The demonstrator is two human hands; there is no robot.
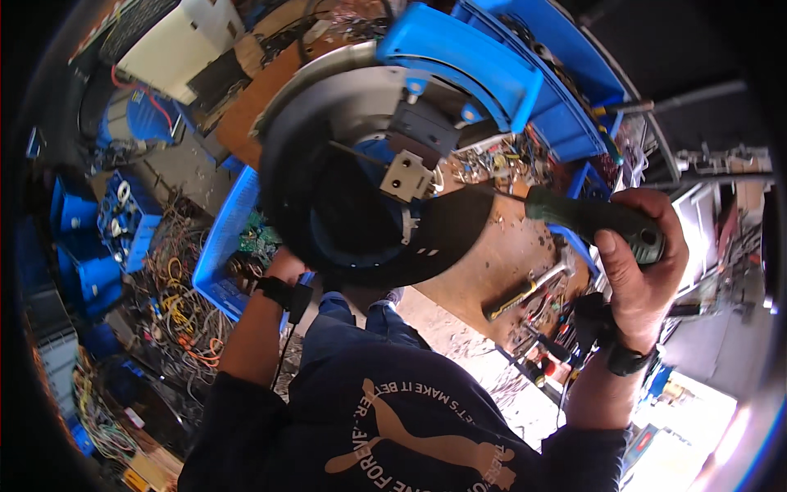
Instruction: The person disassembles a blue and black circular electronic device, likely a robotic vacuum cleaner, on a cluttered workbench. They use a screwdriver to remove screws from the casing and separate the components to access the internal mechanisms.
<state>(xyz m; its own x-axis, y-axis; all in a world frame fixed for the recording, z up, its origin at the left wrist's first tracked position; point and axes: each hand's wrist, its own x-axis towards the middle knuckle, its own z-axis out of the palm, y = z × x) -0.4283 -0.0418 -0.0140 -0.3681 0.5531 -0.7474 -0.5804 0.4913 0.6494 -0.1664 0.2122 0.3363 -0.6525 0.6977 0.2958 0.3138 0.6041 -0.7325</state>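
A large round black housing (459,238) stands tilted in front of me, its open inside facing up. Attached at its far side is a curved blue plastic part (459,49). Inside sits a pale metal bracket (407,175) with two dark holes, beside a dark grey block (424,127). My right hand (643,246) is closed around the dark green handle of a screwdriver (578,215), whose thin shaft points left toward the bracket; whether its tip touches anything is unclear. My left hand (287,266) is at the housing's lower left edge, its fingers hidden behind the rim.
Below the housing is a brown worktop (467,287) carrying a hammer (529,293) and several hand tools. Blue crates (215,254) stand left and far right. Tangled cables (176,307) cover the left side. Metal scraps (500,164) lie behind the housing.
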